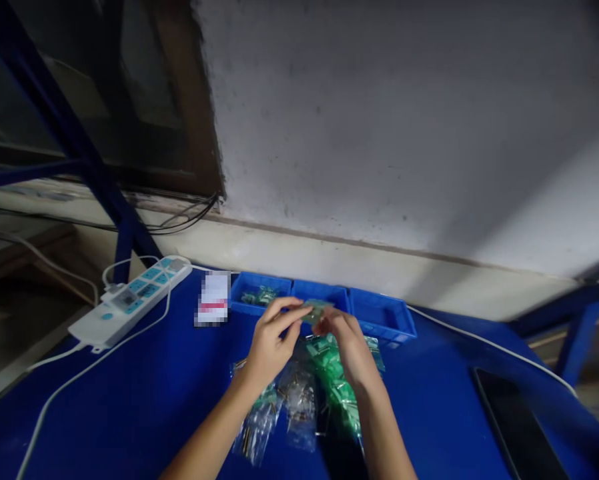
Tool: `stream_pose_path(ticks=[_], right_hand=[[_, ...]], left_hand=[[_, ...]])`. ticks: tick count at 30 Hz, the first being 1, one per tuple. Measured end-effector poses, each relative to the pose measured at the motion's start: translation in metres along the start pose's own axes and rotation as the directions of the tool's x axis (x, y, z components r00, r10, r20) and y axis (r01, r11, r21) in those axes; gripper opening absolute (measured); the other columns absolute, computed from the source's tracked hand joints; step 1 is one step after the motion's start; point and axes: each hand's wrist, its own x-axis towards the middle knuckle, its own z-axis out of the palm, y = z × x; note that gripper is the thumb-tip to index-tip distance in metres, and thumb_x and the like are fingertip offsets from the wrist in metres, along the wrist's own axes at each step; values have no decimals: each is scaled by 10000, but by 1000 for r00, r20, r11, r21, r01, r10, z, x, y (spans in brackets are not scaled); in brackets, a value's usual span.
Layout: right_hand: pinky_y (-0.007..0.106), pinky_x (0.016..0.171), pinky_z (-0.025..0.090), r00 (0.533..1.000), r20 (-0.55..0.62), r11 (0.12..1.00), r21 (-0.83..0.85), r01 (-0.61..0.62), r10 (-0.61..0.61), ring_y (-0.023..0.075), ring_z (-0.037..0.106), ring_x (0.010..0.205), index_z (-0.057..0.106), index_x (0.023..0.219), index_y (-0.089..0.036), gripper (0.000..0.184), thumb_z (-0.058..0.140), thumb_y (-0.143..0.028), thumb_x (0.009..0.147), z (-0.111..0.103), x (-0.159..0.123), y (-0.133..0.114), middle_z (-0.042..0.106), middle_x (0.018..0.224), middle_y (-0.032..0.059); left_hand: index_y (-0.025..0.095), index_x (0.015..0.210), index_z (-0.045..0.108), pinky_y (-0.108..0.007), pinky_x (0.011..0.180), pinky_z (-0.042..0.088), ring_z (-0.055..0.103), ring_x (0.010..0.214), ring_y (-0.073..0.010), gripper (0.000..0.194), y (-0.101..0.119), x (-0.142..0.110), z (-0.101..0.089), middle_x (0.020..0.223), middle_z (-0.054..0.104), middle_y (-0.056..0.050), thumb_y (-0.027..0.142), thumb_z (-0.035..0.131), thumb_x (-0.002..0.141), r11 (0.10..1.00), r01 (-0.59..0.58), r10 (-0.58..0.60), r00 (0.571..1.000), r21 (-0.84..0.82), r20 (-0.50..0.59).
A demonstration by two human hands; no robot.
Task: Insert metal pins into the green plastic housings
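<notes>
Between my two hands, over the front of the middle blue bin (324, 291), is a small clear plastic packet (315, 312). My left hand (275, 333) pinches its left side with thumb and fingers. On the other side, the fingers of my right hand (343, 333) are closed at the packet's right edge, partly hidden by the hand itself. What the packet contains is too blurred to tell. Below my hands lie bags of green pieces (335, 373) and clear bags of small metal parts (299, 400). Another clear bag (252, 427) sits beside my left forearm.
The left blue bin (262, 293) holds small greenish packets; a right blue bin (379, 313) adjoins the middle one. A white power strip (129, 303) with cables stands left, near a blurred-out card (214, 298). A dark phone-like slab (517, 420) lies right. A wall rises behind.
</notes>
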Motion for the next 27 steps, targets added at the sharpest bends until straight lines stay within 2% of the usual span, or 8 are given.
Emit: stream_pose_path(ticks=[3, 6, 11, 13, 17, 21, 24, 27], right_hand=[[235, 596, 411, 998, -48, 999, -18, 35, -36, 143, 519, 614, 606, 649, -161, 226, 480, -263, 804, 8, -18, 16, 548, 591, -11], [268, 621, 440, 972, -79, 955, -217, 201, -223, 162, 547, 666, 676, 823, -167, 208, 472, -207, 808, 17, -32, 31, 602, 700, 17], [371, 811, 479, 837, 30, 737, -458, 497, -546, 218, 556, 982, 658, 1106, -287, 367, 471, -134, 830, 25, -45, 53, 593, 1059, 81], [384, 810, 487, 817, 72, 697, -482, 530, -572, 230, 531, 1045, 651, 1113, -329, 403, 473, -113, 823, 26, -47, 60, 547, 1137, 80], [424, 872, 471, 857, 52, 760, -436, 482, -513, 255, 486, 1134, 668, 1086, -312, 370, 474, -138, 823, 29, -51, 62, 491, 1194, 91], [358, 826, 506, 937, 48, 916, -197, 349, -346, 215, 601, 937, 686, 1024, -220, 244, 516, -256, 853, 32, -56, 54, 625, 978, 84], [322, 749, 530, 972, 28, 970, -57, 235, -234, 199, 639, 814, 671, 1011, -182, 250, 495, -297, 877, 33, -58, 53, 681, 880, 77], [335, 762, 522, 960, -71, 957, -131, 260, -271, 198, 634, 834, 673, 1010, -184, 245, 481, -264, 881, 32, -59, 58, 677, 903, 80]], left_hand=[[265, 1041, 669, -311, 821, 491, 549, 1011, -171, 307, 1, -26, -4, 1143, 533, -77, 124, 450, 879, 995, 96, -95, 994, -17, 55], [251, 971, 694, -371, 962, 418, 498, 1118, -216, 204, 6, -45, -7, 1177, 521, -81, 238, 520, 864, 955, 294, -290, 953, -46, 84], [211, 1022, 646, -324, 849, 475, 568, 1047, -227, 348, 13, -60, -8, 1088, 613, -76, 449, 426, 895, 665, 669, -702, 712, -331, 28], [190, 995, 641, -292, 786, 485, 606, 946, -216, 327, 14, -63, -10, 976, 655, -62, 449, 493, 863, 597, 711, -742, 665, -372, 82], [171, 922, 660, -274, 747, 480, 612, 847, -195, 208, 16, -70, -17, 880, 651, -53, 331, 561, 834, 749, 614, -633, 774, -248, 7], [227, 999, 673, -303, 845, 462, 590, 944, -195, 241, 19, -79, -19, 994, 620, -60, 182, 500, 837, 914, 405, -404, 913, -11, -61], [244, 1042, 662, -331, 918, 438, 563, 1035, -206, 286, 19, -82, -14, 1081, 597, -74, 176, 467, 845, 936, 353, -352, 935, -13, 39], [236, 1050, 648, -349, 946, 419, 534, 1096, -228, 249, 19, -81, -9, 1132, 589, -81, 274, 507, 849, 880, 459, -440, 884, -120, 158]])
